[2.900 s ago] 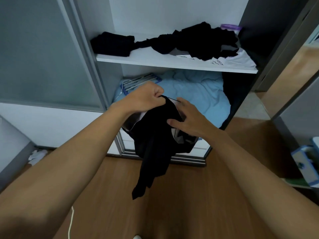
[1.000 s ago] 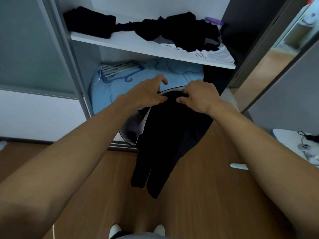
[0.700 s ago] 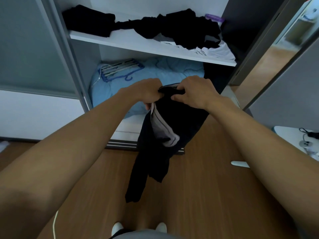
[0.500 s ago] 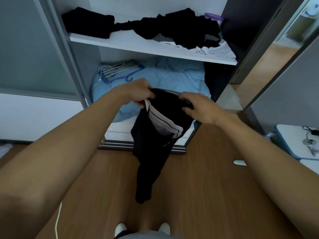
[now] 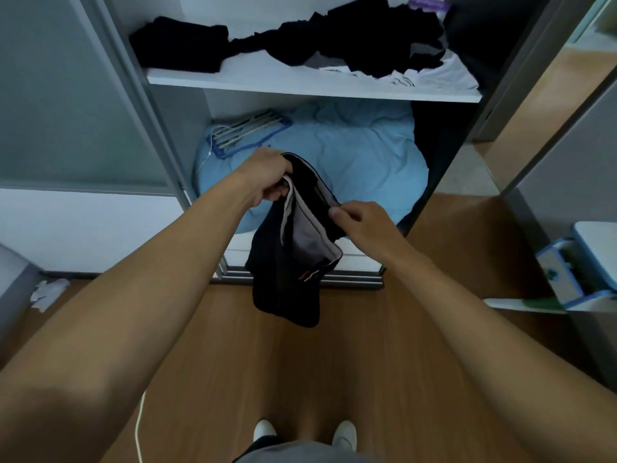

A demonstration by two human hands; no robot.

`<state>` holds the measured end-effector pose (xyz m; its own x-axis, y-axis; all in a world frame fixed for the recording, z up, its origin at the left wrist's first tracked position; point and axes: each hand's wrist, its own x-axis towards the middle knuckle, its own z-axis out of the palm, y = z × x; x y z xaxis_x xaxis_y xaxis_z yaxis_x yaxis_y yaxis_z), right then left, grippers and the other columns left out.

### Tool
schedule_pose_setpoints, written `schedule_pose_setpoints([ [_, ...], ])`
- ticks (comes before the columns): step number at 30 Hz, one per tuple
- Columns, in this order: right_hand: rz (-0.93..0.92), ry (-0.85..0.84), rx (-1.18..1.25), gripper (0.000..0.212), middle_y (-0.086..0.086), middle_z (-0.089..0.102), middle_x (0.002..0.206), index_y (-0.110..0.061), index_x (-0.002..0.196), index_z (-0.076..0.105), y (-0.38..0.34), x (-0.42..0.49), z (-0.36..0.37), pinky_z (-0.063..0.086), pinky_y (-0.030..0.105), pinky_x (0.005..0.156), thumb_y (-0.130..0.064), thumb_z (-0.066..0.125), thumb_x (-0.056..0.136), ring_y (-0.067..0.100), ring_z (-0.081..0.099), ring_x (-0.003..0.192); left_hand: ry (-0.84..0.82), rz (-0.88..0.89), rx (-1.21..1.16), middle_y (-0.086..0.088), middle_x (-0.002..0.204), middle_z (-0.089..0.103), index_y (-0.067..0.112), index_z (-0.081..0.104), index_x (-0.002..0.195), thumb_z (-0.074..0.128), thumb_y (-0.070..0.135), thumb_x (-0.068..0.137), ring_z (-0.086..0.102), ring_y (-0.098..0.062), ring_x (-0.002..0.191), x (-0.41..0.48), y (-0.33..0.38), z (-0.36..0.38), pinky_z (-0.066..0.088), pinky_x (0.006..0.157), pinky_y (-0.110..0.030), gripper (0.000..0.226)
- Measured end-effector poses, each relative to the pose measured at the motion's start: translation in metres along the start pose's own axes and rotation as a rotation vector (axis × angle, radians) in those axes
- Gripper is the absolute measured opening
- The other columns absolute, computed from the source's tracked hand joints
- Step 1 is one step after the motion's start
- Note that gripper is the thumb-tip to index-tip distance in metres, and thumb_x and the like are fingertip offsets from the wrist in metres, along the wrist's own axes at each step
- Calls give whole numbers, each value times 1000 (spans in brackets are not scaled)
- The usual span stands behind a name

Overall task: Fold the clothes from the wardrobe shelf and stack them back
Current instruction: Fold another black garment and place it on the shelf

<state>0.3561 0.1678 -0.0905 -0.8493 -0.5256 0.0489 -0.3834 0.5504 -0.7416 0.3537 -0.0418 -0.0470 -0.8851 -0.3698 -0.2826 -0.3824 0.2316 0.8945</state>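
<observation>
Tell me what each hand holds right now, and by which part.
Both hold the black garment by its top edge: the left hand grips one end, the right hand pinches the other.

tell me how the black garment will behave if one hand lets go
Probably floppy: the black garment sags and drapes below both hands. Likely light, since the right hand holds its edge with a mere pinch. It would probably swing under the left hand.

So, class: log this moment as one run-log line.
left hand: grips shorts | right hand: pinches shorts | black shorts: hanging mid-fold | shelf: clothes still unfolded
</observation>
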Motion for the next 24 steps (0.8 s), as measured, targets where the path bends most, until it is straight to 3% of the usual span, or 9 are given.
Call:
schedule_pose_setpoints([
  [2,-4,38,69,58,1,46,57,-4,63,50,-3,0,8,33,20,51,-52,57,95,4,42,51,27,18,24,1,41,54,15,59,73,46,0,86,44,-9,28,-1,4,-3,34,37,-15,24],
  [4,-35,19,-1,56,-5,48,57,-15,60,50,-8,0,13,36,16,50,-64,60,84,1,51,53,40,51,46,1,40,54,13,60,74,45,-1,86,43,-9,27,-4,8,-5,30,35,-15,24],
  [8,-69,-39,-231,35,-5,56,75,-25,60,48,-7,11,20,36,25,56,-44,69,81,5,58,65,-13,142,92,-1,48,53,9,69,86,46,-2,87,37,-9,29,-9,13,-11,26,34,-16,25],
  [10,-62,-84,-306,16,3,60,107,-20,81,65,-5,16,20,36,30,70,-36,68,84,23,62,93,-49,193,182,0,53,56,7,74,93,48,0,87,37,-9,34,-13,16,-13,29,35,-17,28],
  [12,-74,-91,-305,27,7,57,125,-13,108,70,-5,19,20,35,29,74,-30,68,87,30,60,106,-55,230,265,-7,67,58,7,75,100,49,0,88,38,-11,41,-17,20,-15,32,36,-18,30],
  [15,-128,-83,-346,23,13,61,117,-9,111,67,-10,18,23,36,30,68,-14,61,90,34,62,103,-75,252,324,-12,81,62,7,75,104,52,0,89,39,-8,40,-18,23,-23,33,37,-17,28],
  [17,-124,-30,-378,35,17,64,113,-11,123,62,-9,18,23,43,35,71,-6,55,89,37,62,101,-88,270,433,-13,84,65,6,74,103,54,2,89,41,-4,34,-18,24,-30,36,37,-17,25],
  [20,-86,47,-349,25,7,63,92,-15,104,54,-10,20,12,35,32,64,-1,52,83,33,59,85,-69,244,718,-9,70,71,5,72,99,54,8,90,57,-8,35,-16,22,-40,47,46,-19,20],
  [24,-4,29,-284,40,-5,48,80,-24,101,39,-10,26,-4,29,32,54,4,53,77,16,47,64,-97,96,765,-9,61,73,3,69,97,42,0,88,71,-13,52,-14,14,-46,53,46,-20,29],
])
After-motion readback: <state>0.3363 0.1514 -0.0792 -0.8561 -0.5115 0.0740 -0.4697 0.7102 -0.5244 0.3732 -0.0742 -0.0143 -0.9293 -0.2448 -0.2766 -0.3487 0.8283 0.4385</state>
